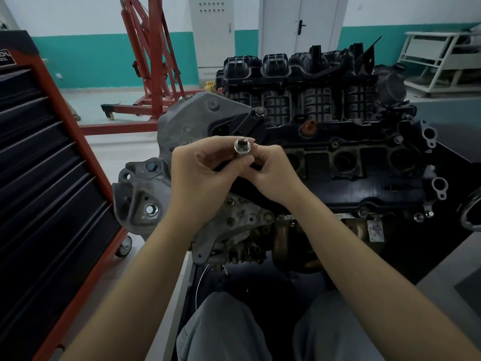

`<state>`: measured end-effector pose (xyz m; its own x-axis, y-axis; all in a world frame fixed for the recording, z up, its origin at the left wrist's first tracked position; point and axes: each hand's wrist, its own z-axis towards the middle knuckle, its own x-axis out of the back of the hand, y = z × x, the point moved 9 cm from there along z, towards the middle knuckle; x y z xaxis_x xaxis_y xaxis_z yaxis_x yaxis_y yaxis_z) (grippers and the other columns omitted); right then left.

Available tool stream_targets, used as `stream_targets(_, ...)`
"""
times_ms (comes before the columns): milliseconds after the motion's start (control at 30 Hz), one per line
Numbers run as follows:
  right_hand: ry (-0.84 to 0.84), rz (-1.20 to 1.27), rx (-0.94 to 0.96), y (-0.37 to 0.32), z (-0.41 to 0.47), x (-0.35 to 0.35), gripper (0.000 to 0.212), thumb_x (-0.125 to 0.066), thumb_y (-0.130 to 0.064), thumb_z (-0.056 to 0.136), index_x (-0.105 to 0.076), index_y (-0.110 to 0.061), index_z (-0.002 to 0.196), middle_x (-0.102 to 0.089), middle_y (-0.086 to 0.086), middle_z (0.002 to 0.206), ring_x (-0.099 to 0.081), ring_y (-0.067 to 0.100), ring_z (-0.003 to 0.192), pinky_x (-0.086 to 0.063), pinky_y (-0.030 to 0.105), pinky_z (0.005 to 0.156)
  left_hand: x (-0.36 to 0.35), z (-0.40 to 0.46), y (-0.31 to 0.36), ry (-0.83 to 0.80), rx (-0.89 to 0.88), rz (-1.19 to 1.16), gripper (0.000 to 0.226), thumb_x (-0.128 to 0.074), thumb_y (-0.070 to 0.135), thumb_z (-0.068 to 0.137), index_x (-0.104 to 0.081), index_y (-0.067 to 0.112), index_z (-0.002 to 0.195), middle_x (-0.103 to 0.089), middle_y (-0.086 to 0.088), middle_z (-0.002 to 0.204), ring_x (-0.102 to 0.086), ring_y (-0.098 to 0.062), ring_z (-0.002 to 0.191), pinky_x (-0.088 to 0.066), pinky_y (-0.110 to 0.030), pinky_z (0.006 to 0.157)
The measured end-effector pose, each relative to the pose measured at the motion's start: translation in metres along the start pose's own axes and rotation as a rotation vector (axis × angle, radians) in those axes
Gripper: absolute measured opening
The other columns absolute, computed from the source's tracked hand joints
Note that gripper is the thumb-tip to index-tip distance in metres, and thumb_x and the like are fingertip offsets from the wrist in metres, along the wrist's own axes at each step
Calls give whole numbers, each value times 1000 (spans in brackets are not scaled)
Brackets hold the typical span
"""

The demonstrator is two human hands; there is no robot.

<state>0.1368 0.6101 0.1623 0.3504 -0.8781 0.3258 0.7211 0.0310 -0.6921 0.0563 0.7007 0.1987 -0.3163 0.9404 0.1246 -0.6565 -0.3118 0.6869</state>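
Observation:
A shiny metal socket with a square drive hole facing me is held up in front of a car engine. My left hand pinches the socket from the left with thumb and fingers. From the right, my right hand curls its fingers round the socket's lower end. What lies below the socket between my hands is hidden. Both hands hover above the engine's grey front bracket and black cover.
A black and red tool cabinet on castors stands at the left. A red engine hoist is behind it. The black intake manifold tops the engine's far side. A white rack stands at the far right. My knees are below.

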Motion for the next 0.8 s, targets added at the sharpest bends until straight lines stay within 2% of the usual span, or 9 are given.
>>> stream_targets(67, 22, -6, -12, 2, 0, 2, 29, -67, -4, 82, -66, -24, 102, -68, -25, 84, -67, -3, 88, -49, 14, 80, -3, 0, -2, -50, 26, -48, 37, -72, -11, 76, -69, 13, 103, -73, 5, 92, -71, -14, 90, -55, -26, 83)
stream_targets(133, 49, -11, -21, 4, 0, 4, 25, -70, -3, 80, -69, -23, 95, -70, -18, 83, -68, 1, 85, -52, 19, 79, -3, 1, -1, -56, 4, 29, 33, -75, -9, 74, -71, 11, 100, -73, 0, 91, -71, -14, 88, -55, -27, 82)
stream_targets(300, 49, -16, -12, 6, 1, 5, 17, -72, -3, 81, -72, -8, 98, -73, 2, 91, -70, 12, 90, -54, 28, 82, 5, 1, 5, 68, -38, 161, 28, -81, 0, 71, -72, 16, 92, -72, 6, 84, -70, -9, 80, -56, -23, 75)
stream_targets(400, 2, 3, 4, 2, 1, 0, 24, -67, -4, 85, -68, -17, 105, -71, -13, 96, -68, 6, 96, -52, 23, 84, 2, 1, -1, 15, 25, 15, 34, -75, -9, 73, -70, 10, 101, -72, 6, 88, -72, -8, 84, -55, -20, 78)
stream_targets(467, -1, 26, -14, 2, 1, 0, 28, -66, -3, 84, -67, -24, 102, -70, -21, 88, -67, 1, 92, -50, 17, 81, -1, 2, -2, -41, 50, -43, 36, -73, -11, 74, -69, 10, 103, -73, 6, 91, -72, -12, 87, -56, -24, 81)
stream_targets(533, 23, 29, -36, 5, 1, 2, 25, -68, -4, 82, -68, -23, 97, -70, -17, 85, -68, 2, 87, -51, 18, 79, -2, 3, -1, -59, 31, -2, 35, -75, -9, 74, -69, 9, 104, -73, 1, 93, -71, -13, 88, -57, -28, 83)
stream_targets(667, 52, -10, -31, 8, 2, 5, 14, -72, -3, 80, -73, -7, 93, -73, 2, 88, -70, 15, 86, -56, 35, 80, 3, 1, 5, 47, -48, 177, 26, -83, 1, 69, -73, 9, 91, -72, 0, 84, -70, -11, 80, -56, -23, 76)
stream_targets(733, 33, -8, -5, 6, 1, 3, 18, -72, -4, 82, -72, -7, 99, -73, 0, 93, -70, 13, 91, -55, 32, 83, 4, 0, 5, 70, -55, 163, 25, -81, 0, 71, -72, 9, 93, -72, 1, 84, -71, -10, 80, -56, -21, 75)
stream_targets(800, 3, 6, 5, 3, 1, 0, 23, -68, -5, 85, -69, -17, 104, -71, -13, 95, -68, 6, 95, -52, 22, 84, 4, 1, 1, 45, -18, 73, 29, -77, -4, 74, -71, 8, 100, -72, 1, 88, -71, -9, 84, -55, -20, 78)
